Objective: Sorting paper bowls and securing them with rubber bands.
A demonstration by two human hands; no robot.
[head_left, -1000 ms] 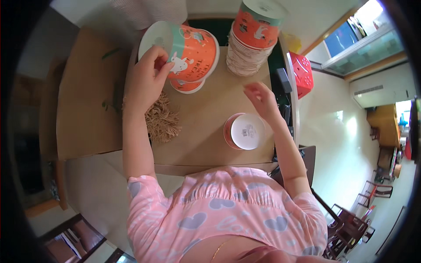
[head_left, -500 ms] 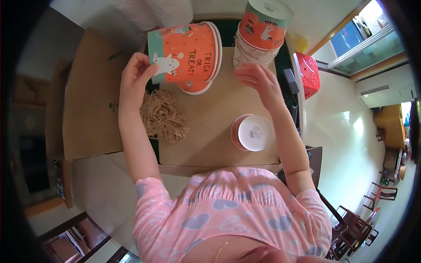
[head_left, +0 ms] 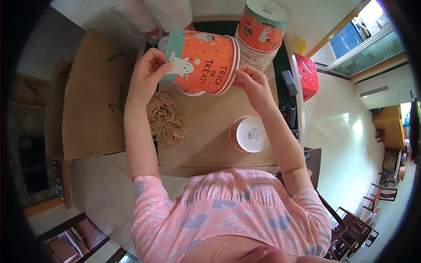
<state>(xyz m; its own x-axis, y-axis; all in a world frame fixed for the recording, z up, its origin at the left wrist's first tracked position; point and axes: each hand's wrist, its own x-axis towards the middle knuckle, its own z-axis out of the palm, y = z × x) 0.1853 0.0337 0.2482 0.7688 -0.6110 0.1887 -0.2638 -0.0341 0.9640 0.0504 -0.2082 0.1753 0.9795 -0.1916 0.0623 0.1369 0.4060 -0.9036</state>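
Note:
Tipped on their side above the table, a few nested orange-and-teal paper tubs (head_left: 204, 50) with a ghost print are held between my hands. My left hand (head_left: 151, 76) grips them at the teal base end, thumb on the printed side. At the other end, my right hand (head_left: 256, 87) pinches the white rims. Part of another tub (head_left: 189, 92) shows beneath the held ones, mostly hidden. An upside-down paper tub (head_left: 252, 134) with a white base stands on the table near me. A tangle of tan raffia-like strings (head_left: 166, 119) lies by my left forearm.
A tall stack of upturned tubs (head_left: 262, 38) stands at the back right. Stacks of white-rimmed tubs (head_left: 169, 14) rise at the back left. A cardboard box (head_left: 94, 105) is left of the table (head_left: 206, 151). Right of the table is a red plastic stool (head_left: 306, 75).
The held tubs have shifted right and tilted slightly. My right hand has come left from beside the tall stack and taken hold of their rims.

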